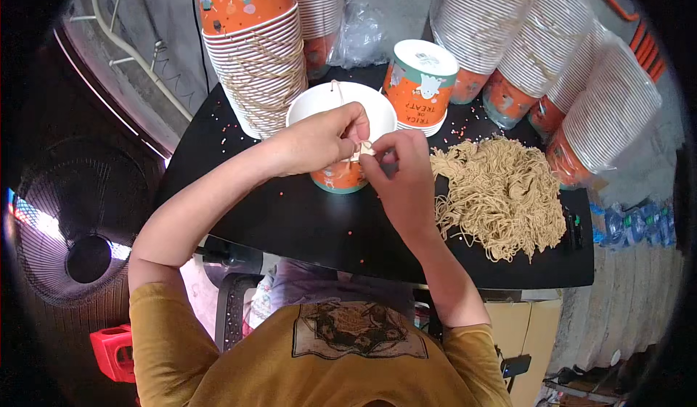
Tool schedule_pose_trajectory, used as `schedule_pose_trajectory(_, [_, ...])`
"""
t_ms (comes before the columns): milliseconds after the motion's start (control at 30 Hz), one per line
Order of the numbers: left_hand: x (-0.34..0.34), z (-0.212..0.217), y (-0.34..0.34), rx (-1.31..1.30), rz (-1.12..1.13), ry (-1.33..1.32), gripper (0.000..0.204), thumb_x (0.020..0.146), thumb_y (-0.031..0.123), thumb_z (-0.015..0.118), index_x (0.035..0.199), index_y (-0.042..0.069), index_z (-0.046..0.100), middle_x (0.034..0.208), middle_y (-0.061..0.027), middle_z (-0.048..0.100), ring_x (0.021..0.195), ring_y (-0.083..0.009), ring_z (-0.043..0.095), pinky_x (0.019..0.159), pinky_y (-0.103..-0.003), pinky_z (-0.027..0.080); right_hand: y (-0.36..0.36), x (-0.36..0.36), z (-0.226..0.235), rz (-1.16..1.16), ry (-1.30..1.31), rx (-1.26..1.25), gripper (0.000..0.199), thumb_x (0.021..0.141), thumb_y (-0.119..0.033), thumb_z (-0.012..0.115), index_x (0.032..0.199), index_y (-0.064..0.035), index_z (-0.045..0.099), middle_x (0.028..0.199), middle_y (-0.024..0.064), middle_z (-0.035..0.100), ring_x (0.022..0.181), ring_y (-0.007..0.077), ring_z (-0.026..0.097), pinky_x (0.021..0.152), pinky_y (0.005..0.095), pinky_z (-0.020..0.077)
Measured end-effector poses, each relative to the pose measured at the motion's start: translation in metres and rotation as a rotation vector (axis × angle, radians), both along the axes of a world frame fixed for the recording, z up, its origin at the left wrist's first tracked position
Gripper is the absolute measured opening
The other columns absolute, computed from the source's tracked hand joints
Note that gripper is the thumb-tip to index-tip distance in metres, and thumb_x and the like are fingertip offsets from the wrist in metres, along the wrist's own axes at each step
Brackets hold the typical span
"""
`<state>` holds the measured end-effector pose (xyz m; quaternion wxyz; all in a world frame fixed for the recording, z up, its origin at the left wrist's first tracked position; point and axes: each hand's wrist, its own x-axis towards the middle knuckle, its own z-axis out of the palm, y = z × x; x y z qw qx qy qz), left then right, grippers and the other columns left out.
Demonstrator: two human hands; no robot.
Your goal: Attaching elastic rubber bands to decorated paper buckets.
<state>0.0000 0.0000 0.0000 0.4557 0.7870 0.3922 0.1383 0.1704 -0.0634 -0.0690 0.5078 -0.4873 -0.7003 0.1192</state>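
Note:
A paper bucket [338,180], white inside and orange outside with a green base band, stands upright on the black table in front of me. A thin tan cord [333,86] loops over its far rim. At the near rim my left hand [327,140] pinches a cord end, its wrist crossing over the bucket's left side. Facing it, my right hand [401,171] is closed with thumb and forefinger on the cord at the same spot. The fingertips nearly meet, and they partly hide the cord between them. A tangled heap of tan cords [501,198] lies right of my right hand.
Nested buckets with cords hanging down form a tall stack [255,69] at the back left. Upside-down buckets [420,91] stand behind the working bucket. Plastic-wrapped bucket stacks [541,40] line the back right. A fan [88,258] is at the left, above a red stool [114,352].

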Motion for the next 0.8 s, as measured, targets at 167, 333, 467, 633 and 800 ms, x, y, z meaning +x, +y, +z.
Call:
schedule_pose_trajectory(167, [-0.003, -0.004, 0.010, -0.016, -0.036, -0.051, 0.014, 0.086, 0.000, 0.055, 0.097, 0.006, 0.050, 0.086, 0.0016, 0.052, 0.081, -0.0076, 0.049, 0.072, -0.023, 0.042, 0.001, 0.001, 0.018, 0.180, 0.224, -0.124, 0.037, 0.083, -0.006, 0.069, 0.116, -0.0033, 0.052, 0.102, 0.0126, 0.062, 0.069, 0.0180, 0.066, 0.062, 0.0273, 0.0521])
schedule_pose_trajectory(333, [-0.003, 0.000, 0.020, -0.196, -0.021, -0.076, 0.016, 0.084, 0.000, 0.060, 0.096, 0.005, 0.051, 0.087, -0.0002, 0.055, 0.081, -0.0078, 0.052, 0.073, -0.022, 0.043, 0.015, 0.013, 0.012, 0.298, 0.275, -0.320, 0.029, 0.089, -0.011, 0.064, 0.113, -0.0002, 0.052, 0.087, 0.0089, 0.065, 0.068, 0.0125, 0.065, 0.059, 0.0264, 0.0516])
schedule_pose_trajectory(467, [-0.008, 0.000, 0.027, -0.317, -0.048, -0.123, 0.017, 0.084, 0.000, 0.063, 0.095, 0.005, 0.052, 0.088, -0.0015, 0.058, 0.081, -0.0081, 0.056, 0.073, -0.022, 0.045, 0.014, 0.013, 0.022, 0.324, 0.417, -0.565, 0.020, 0.091, -0.012, 0.060, 0.107, -0.0011, 0.054, 0.083, 0.0048, 0.064, 0.068, 0.0070, 0.063, 0.058, 0.0228, 0.0504])
schedule_pose_trajectory(633, [-0.007, 0.001, 0.030, -0.344, -0.065, -0.138, 0.017, 0.085, 0.001, 0.065, 0.094, 0.005, 0.051, 0.085, -0.0005, 0.057, 0.079, -0.0082, 0.058, 0.072, -0.021, 0.046, 0.019, 0.012, 0.020, 0.416, 0.571, -0.560, 0.015, 0.092, -0.014, 0.060, 0.098, -0.0009, 0.057, 0.078, 0.0015, 0.061, 0.069, 0.0053, 0.060, 0.057, 0.0202, 0.0479])
schedule_pose_trajectory(800, [-0.008, -0.002, 0.033, -0.325, -0.081, -0.145, 0.017, 0.085, 0.002, 0.065, 0.094, 0.006, 0.051, 0.084, 0.0005, 0.056, 0.079, -0.0074, 0.056, 0.070, -0.021, 0.045, 0.023, 0.012, 0.019, 0.306, 0.300, -0.422, 0.020, 0.090, -0.019, 0.065, 0.088, 0.0001, 0.060, 0.075, 0.0035, 0.059, 0.065, 0.0116, 0.059, 0.059, 0.0266, 0.0480])
